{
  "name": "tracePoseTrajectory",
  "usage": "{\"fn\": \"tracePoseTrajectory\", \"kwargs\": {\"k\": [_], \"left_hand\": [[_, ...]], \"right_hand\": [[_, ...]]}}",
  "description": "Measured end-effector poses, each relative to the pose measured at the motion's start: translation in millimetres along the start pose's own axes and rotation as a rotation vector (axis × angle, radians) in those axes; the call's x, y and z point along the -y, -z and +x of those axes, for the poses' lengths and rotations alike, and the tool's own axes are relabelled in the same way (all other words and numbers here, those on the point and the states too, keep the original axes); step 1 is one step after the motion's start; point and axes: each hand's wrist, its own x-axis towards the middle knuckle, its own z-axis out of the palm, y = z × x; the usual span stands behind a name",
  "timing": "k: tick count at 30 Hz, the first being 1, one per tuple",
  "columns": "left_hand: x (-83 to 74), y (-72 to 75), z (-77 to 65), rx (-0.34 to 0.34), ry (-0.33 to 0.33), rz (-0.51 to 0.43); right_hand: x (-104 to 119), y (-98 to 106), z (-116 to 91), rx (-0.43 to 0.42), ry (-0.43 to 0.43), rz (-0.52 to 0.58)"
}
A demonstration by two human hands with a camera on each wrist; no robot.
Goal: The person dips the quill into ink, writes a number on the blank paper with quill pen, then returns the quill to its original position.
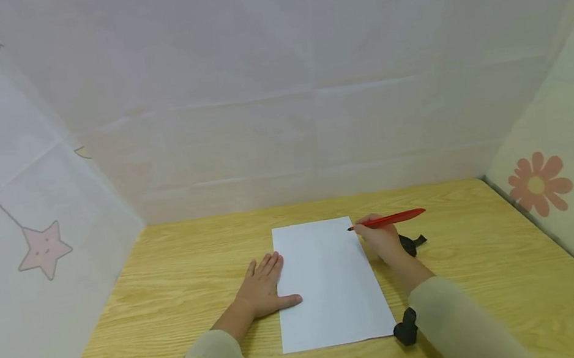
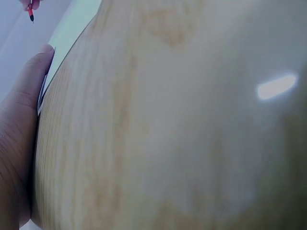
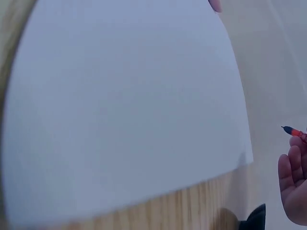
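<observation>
L hand (image 1: 260,291) flat, gripping nil, thumb on 9 o'clock edge of paper sheet (image 1: 331,290) on worktop (image 1: 171,295). R hand (image 1: 382,242) pinches red pen (image 1: 395,218), sheet's approx. 2 o'clock. No marks vis.; pen work apparently all o/s.

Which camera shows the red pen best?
The head view, since both ends of the red pen show. The wrist views show only its tip end: small in the left, cut by the edge in the right.

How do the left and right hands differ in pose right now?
The left hand lies flat; the right hand is curled, pinching a red pen. The left hand overlaps the white sheet's left edge; the right hand is near its far right corner. Both are bare.
</observation>
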Motion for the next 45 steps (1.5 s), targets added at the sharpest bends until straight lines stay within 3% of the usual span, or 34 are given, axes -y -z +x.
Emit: {"fn": "tracePoseTrajectory", "kwargs": {"k": [6, 25, 31, 38, 45], "left_hand": [[-2.4, 0.5, -1.0, -0.006, -0.004, 0.0], [-8.4, -6.0, 3.2, -0.001, -0.005, -0.005], [-9.7, -6.8, 4.8, -0.004, -0.009, 0.007], [-11.8, -4.5, 4.3, 0.002, 0.001, 0.023], [-13.6, -3.5, 3.1, 0.008, 0.004, 0.021]], "right_hand": [[-1, -14, 1, -0.015, -0.051, 0.065], [-6, -41, 4, -0.092, -0.039, 0.102], [-4, -44, 5, -0.059, -0.116, 0.137], [-5, -44, 7, -0.001, -0.254, 0.262], [-7, -45, 5, -0.015, -0.244, 0.214]]}}
